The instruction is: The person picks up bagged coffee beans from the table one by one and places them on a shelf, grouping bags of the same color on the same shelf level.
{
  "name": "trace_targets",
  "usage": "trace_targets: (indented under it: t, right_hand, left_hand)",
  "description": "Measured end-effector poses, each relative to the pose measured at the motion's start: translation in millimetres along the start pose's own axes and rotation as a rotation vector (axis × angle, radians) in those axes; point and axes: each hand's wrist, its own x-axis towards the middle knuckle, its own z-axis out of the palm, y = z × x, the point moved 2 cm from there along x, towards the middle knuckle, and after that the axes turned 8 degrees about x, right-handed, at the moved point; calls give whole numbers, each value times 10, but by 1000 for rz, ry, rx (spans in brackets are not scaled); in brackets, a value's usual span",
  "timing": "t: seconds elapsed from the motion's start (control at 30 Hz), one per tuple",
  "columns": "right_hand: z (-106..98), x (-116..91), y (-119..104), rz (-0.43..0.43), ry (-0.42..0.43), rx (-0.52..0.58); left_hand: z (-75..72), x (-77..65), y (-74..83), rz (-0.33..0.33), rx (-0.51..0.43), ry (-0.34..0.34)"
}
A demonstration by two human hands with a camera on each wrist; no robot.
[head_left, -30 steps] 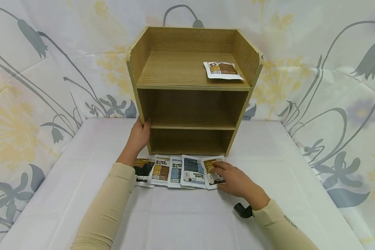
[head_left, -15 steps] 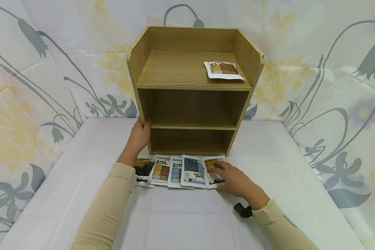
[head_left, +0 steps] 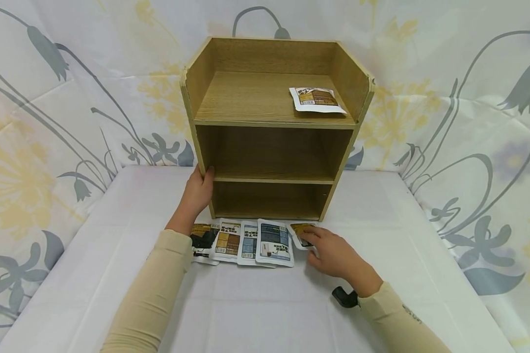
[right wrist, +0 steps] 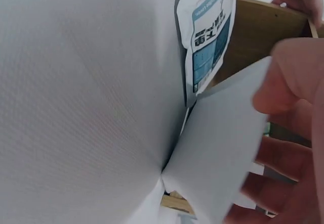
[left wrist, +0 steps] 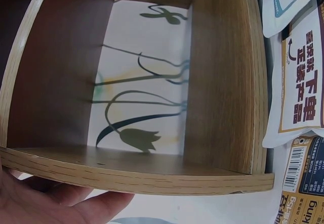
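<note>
A wooden shelf with three levels stands on a bench spread with white cloth, against a flower-patterned cloth. The left hand grips the shelf's left side panel, the thumb at the front edge and the fingers along the outer face.

The right hand pinches the yellow-brown packet at the right end of a row just in front of the shelf's base. The thumb is on one side of it and the fingers are on the other. This packet is tilted up, its plain white face turned to the right wrist camera; whether an edge of it touches the bench cannot be told.

Next to it lies the large blue packet, overlapping the pale blue packet. Farther left come the orange-and-brown packet and the black-and-yellow packet, the last partly hidden by the left sleeve.

Another brown packet lies on the top level, near its right side. A black gadget sits at the right wrist, beside the cuff.
</note>
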Motion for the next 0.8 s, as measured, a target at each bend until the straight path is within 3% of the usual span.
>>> trace_targets:
  t: [0.23,0.8]
  right_hand:
    - [-38,29,17,-58,111,-47]
    - [-164,108,29,-113,247,-93]
  left_hand:
    - [3,8,-17,-3,3,3]
    - [7,3,-20,-9,12,2]
